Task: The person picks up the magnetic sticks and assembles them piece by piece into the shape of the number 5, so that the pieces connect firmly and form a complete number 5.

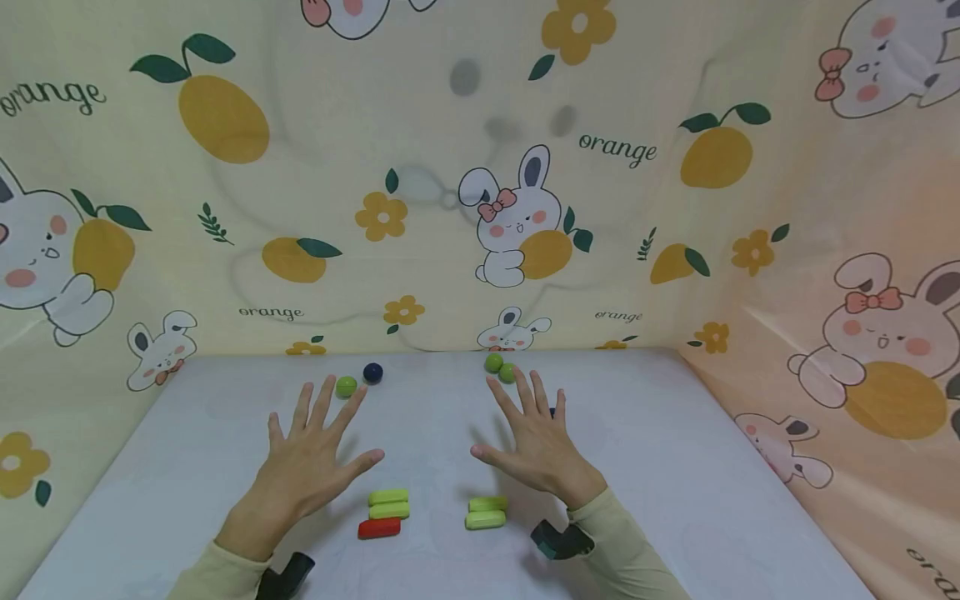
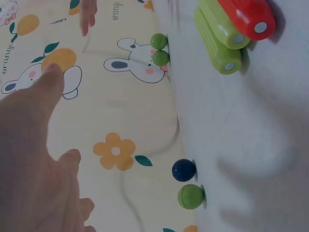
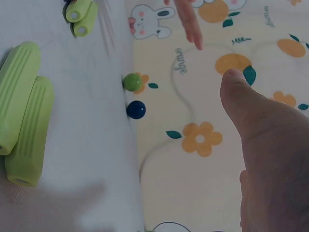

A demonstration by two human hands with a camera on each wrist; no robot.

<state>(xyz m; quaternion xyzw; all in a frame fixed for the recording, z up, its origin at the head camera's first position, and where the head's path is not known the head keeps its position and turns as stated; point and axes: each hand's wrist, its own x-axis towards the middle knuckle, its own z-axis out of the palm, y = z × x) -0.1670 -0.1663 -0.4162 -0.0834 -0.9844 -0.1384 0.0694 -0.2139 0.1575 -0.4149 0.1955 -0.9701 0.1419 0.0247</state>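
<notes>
Pale surface (image 1: 435, 442) backed by cream cloth (image 1: 337, 142) printed with rabbits and oranges. From the left, near the far edge, a green ball (image 1: 346, 387) sits just beside a navy ball (image 1: 372, 372). Closer to the person, two lime sticks (image 1: 388, 503) lie side by side, a red stick (image 1: 379, 528) just beside them. Slightly right of middle, two green balls (image 1: 492, 362) sit together at the back, with two more lime sticks (image 1: 486, 520) side by side nearer the person. Farther right, a dark ball (image 1: 552, 412) is mostly hidden by the right hand (image 1: 540, 450). The left hand (image 1: 311, 458) is raised above the surface, back upward, fingers spread wide, holding nothing. The right hand mirrors it, also wide and holding nothing, thumbs pointing inward. Each sleeve has a black device (image 1: 561, 540) at the wrist.
</notes>
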